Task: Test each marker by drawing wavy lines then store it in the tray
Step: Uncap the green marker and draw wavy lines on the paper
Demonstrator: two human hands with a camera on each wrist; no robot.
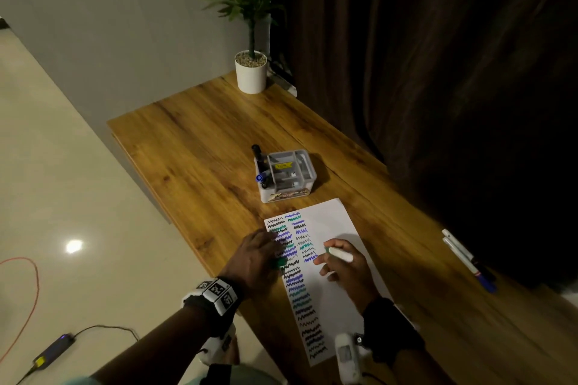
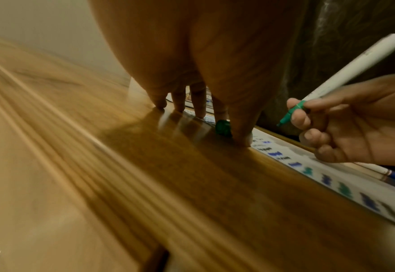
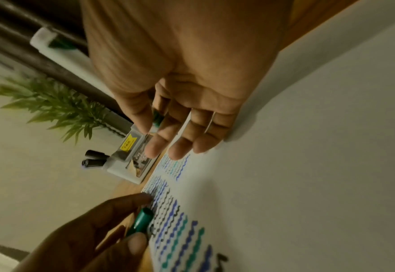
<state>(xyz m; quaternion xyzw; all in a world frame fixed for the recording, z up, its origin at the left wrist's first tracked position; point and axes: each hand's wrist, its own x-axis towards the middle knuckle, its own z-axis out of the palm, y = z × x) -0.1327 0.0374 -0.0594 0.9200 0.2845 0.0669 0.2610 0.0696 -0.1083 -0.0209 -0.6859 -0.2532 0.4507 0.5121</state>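
A white sheet of paper (image 1: 339,219) lies on the wooden table (image 1: 203,147), with two columns of black, blue and green wavy lines down its left part. My right hand (image 1: 325,259) grips a white marker (image 1: 341,255) whose uncapped green tip (image 2: 286,119) hangs just above the paper. My left hand (image 1: 275,256) rests at the paper's left edge and pinches the green cap (image 2: 223,127) between thumb and forefinger. The clear plastic tray (image 1: 308,173) stands beyond the paper with several capped markers (image 1: 261,172) in its left compartment.
Two or three more markers (image 1: 469,259) lie near the table's right edge by a dark curtain (image 1: 438,72). A potted plant (image 1: 251,72) stands at the far corner. The table's left edge drops to a tiled floor with cables (image 1: 47,350).
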